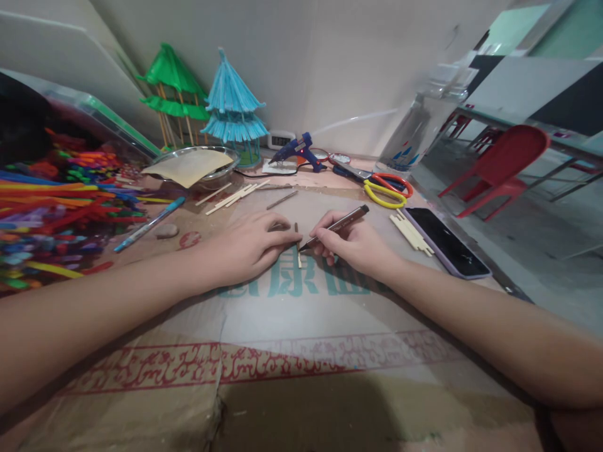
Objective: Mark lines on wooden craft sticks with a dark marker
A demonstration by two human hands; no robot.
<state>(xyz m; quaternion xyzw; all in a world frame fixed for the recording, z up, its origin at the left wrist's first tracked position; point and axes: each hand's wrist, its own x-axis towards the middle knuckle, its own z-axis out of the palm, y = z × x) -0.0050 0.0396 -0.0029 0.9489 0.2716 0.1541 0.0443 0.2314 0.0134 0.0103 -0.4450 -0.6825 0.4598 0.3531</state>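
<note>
My left hand (249, 246) lies on the cardboard sheet (301, 314), its fingers pressed together on a thin wooden stick (298, 242) that stands roughly upright in the view. My right hand (351, 243) grips a brown pen (336, 226) whose tip touches the stick near the left fingertips. Part of the stick is half brown, half pale. Both forearms reach in from the bottom corners.
Loose wooden sticks (235, 196) and a metal bowl (198, 166) lie behind the hands. A blue glue gun (299, 150), scissors (384, 187), a phone (445, 242) and a stick bundle (412, 232) are at right. Coloured pipe cleaners (51, 207) fill the left; two stick pagodas (207, 103) stand at the back.
</note>
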